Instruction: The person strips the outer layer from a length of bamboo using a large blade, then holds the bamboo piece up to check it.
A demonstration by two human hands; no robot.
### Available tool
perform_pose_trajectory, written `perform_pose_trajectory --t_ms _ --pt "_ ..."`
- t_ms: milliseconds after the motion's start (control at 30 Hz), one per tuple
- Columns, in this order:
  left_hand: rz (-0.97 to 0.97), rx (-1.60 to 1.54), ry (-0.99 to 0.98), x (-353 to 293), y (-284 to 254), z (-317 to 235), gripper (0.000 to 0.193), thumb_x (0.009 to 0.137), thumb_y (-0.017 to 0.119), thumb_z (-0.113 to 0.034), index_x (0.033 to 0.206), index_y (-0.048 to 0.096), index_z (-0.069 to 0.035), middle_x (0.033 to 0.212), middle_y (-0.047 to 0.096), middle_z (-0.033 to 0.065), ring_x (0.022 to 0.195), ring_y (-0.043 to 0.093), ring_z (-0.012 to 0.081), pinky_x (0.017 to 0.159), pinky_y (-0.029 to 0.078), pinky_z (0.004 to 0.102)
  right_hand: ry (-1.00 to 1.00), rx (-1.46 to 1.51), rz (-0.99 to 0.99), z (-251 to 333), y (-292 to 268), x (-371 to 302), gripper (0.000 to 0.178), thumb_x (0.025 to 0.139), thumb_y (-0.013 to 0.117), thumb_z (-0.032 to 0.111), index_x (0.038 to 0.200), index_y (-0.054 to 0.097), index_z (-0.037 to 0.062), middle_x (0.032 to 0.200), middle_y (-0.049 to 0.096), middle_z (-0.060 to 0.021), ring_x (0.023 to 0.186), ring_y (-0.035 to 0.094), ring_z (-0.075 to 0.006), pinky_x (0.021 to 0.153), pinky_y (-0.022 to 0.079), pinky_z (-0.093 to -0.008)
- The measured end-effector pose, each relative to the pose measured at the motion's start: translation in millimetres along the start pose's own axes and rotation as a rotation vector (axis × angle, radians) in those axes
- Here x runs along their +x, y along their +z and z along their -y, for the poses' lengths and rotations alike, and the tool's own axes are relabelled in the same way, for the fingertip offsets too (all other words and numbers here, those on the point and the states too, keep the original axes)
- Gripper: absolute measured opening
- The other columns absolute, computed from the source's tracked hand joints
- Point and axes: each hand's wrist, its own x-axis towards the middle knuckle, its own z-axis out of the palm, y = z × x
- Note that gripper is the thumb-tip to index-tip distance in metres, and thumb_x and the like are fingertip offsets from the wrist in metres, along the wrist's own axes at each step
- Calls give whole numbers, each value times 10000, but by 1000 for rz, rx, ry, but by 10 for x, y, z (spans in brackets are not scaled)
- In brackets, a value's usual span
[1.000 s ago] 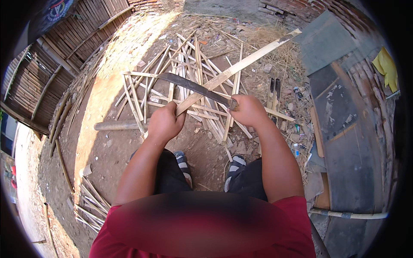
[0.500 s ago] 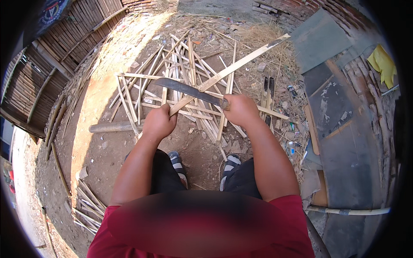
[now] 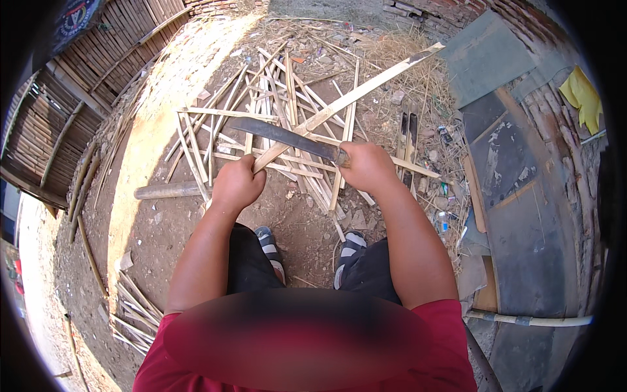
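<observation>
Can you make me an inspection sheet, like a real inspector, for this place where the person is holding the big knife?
Surface: bare brown ground, part sunlit, part shaded.
Job's things: a long pale strip, crossed in this view by a big dark-bladed knife.
Clutter: a loose heap of pale strips ahead, a smaller pile of sticks at lower left, a round log, dry straw.
Hands: left hand closed round the near end of the long strip; right hand gripping the knife.
Cables: nothing seen.
Surroundings: slatted wall at upper left; dark boards and a yellow sheet at right.
</observation>
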Motion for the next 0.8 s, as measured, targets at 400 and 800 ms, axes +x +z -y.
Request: perform_pose_trajectory --t_ms 400,800 --pt "15 -4 18 -16 -30 28 280 847 645 -264 887 639 13 861 679 288 860 662 476 806 519 554 34 -26 -69 -212 2 3 357 785 739 215 1135 737 143 881 717 -194 878 699 -413 805 565 -500" --pt "49 16 38 -25 -16 -14 278 849 631 -266 903 641 7 863 680 286 869 660 477 813 517 560 90 43 -32 -224 -103 13 323 823 765 251 1121 733 133 905 724 -194 929 698 -391 821 554 -492"
